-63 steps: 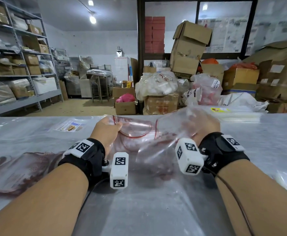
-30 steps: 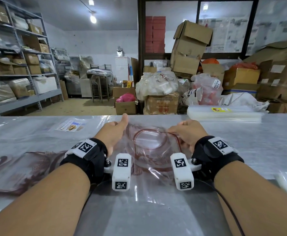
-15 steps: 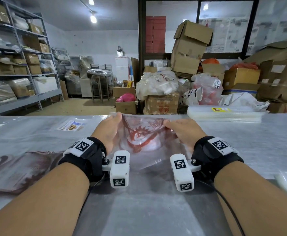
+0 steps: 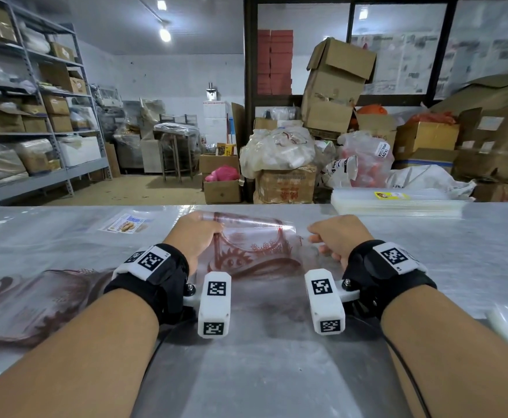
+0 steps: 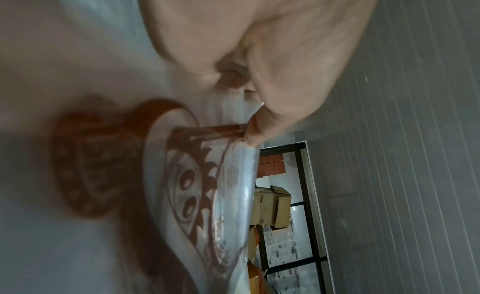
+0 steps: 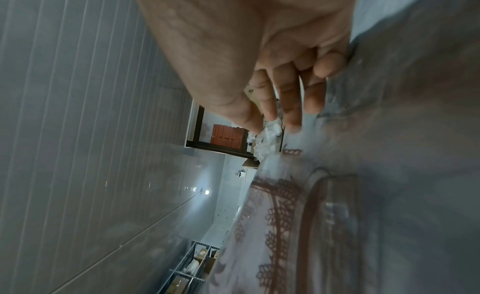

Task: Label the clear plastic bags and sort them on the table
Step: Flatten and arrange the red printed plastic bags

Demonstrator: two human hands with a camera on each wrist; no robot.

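Evidently mid-handling: left hand (image 4: 197, 236) pinched the printed clear bag (image 4: 255, 251) by its left edge, lifting it off the table (image 4: 473, 267), probably to flatten it. Right hand (image 4: 337, 236) hung beside its right edge, fingers loose, apparently holding nothing.

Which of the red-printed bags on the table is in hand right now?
The centre bag, with its far left corner pinched by the left hand. The other printed bag lies flat and untouched at the left.
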